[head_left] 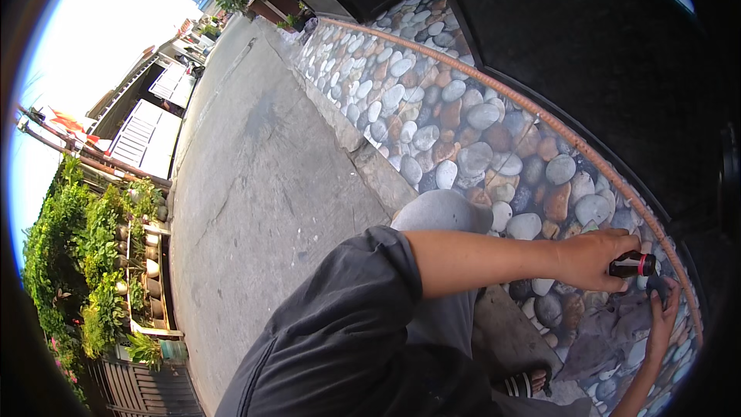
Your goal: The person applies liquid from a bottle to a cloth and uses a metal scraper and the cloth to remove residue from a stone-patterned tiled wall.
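The left hand (594,259) is gripping a small bottle (633,265), its fingers wrapping around one end. The bottle is looking glossy and nearly black, with a red band circling it near the exposed end, and is pointing sideways above the pebble-patterned floor (478,158). Just beside it, the right hand (668,300) is holding a small dark piece (657,286), too unclear to identify, near a crumpled grey cloth (610,333).

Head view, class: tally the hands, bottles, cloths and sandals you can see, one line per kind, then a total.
Hands: 2, the left hand and right hand
Bottles: 1, dark bottle
Cloths: 1, grey cloth
Sandals: 1, striped sandal
Total: 5
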Motion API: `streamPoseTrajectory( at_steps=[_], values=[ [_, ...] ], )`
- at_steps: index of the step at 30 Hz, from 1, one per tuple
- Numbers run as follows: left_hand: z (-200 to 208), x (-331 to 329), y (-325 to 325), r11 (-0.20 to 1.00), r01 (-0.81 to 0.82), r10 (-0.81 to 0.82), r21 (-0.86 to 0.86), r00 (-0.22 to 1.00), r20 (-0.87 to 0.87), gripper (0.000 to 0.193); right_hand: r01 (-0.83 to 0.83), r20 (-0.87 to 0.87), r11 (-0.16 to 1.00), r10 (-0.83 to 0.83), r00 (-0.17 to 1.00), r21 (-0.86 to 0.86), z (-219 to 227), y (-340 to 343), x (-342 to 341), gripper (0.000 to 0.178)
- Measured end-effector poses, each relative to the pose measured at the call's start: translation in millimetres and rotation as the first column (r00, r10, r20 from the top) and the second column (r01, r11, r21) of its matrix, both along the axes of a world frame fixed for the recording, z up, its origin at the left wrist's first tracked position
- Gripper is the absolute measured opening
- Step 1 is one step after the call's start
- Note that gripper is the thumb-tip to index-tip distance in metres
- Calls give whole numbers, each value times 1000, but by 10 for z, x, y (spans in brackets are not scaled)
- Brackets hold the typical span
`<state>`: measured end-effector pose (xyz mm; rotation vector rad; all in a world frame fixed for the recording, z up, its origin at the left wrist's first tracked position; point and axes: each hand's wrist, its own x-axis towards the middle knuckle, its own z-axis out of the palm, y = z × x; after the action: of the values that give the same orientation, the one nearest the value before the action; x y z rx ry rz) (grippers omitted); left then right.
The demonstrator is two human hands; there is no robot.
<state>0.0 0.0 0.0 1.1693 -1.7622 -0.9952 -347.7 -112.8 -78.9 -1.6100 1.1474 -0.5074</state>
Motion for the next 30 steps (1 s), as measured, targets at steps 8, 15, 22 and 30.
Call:
streamPoseTrajectory(
  at_steps=[8, 15, 22, 30],
  values=[
    [-39, -191, 48, 998, 13, -10, -56, 998, 58, 48, 126, 66, 991, -128, 990, 32, 485, 290, 343, 39],
    [99, -54, -8, 991, -12, -13, 132, 981, 193, 48, 71, 446, 956, -197, 873, 284, 731, 411, 993, 28],
    [58, -243, -46, 980, 10, -76, 201, 943, 324, 52, 97, 366, 941, -219, 905, 324, 640, 375, 806, 26],
    [-22, -312, -33, 994, -13, -38, 110, 893, 449, 46, 100, 254, 962, -167, 953, 255, 580, 473, 800, 27]
  ],
)
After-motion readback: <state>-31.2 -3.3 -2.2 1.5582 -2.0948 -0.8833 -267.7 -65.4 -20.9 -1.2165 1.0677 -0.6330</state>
